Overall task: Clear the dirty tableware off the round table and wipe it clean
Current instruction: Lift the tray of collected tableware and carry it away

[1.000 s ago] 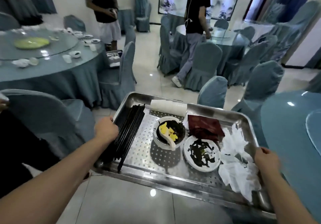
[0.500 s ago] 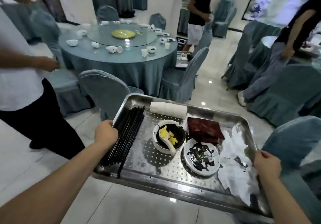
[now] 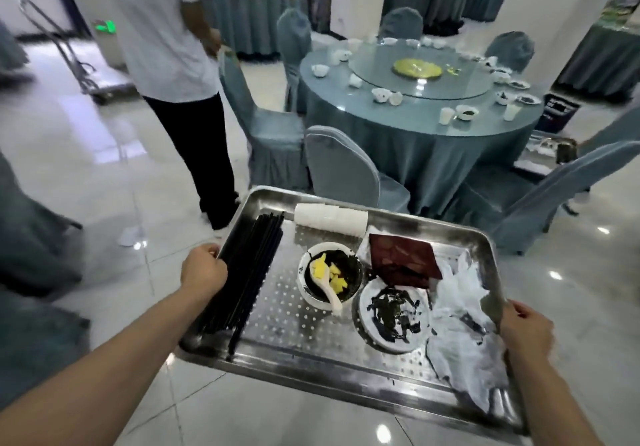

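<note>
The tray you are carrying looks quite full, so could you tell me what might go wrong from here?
The chopsticks lie loose by the left hand and could slide off if the tray tips. The crumpled napkins crowd the rim under the right hand, weakening that grip. A person stands close ahead, risking a bump.

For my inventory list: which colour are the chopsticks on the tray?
Black. The chopsticks lie bundled along the tray's left side, clearest in the head view.

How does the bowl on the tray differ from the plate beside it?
The bowl is deep, while the plate is flat. The bowl holds a white spoon and yellow pieces, but the plate carries only dark scraps. The bowl lies nearer the chopsticks; the plate lies nearer the napkins. Both are white, round and dirty.
</note>
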Demonstrator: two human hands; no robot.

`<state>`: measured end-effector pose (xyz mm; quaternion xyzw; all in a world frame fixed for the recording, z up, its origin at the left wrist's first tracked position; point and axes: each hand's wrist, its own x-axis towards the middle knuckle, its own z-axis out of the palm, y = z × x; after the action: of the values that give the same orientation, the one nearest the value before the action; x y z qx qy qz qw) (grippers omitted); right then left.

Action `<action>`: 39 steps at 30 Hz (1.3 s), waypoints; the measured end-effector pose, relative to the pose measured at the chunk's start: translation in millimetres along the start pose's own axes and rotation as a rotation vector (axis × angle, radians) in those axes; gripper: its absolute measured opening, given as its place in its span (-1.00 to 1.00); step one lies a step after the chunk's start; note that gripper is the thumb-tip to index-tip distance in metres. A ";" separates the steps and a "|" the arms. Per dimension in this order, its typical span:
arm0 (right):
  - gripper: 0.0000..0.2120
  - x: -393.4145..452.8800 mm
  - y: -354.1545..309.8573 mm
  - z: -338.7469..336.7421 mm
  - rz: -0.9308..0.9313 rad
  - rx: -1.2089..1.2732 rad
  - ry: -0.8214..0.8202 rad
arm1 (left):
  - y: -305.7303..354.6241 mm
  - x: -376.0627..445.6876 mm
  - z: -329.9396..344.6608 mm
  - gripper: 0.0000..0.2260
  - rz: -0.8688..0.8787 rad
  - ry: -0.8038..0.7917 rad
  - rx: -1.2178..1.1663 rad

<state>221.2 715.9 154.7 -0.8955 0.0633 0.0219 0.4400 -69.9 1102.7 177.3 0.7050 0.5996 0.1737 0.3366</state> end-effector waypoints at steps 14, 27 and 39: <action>-0.72 -22.5 -158.8 249.9 -0.222 -0.050 -0.327 | -144.6 121.3 -113.3 -0.76 -0.300 0.300 -0.027; -0.74 -79.1 -317.4 437.5 -0.345 -0.049 -0.425 | -188.3 260.5 -202.6 -0.73 -0.421 0.425 -0.103; -0.79 -49.0 -450.8 638.5 -0.375 -0.070 -0.528 | -184.9 452.4 -217.7 -0.70 -0.557 0.502 -0.118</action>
<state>243.0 1498.1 122.8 -0.8695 -0.2196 0.1740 0.4068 -246.0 1606.1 134.4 0.4298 0.8212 0.2770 0.2534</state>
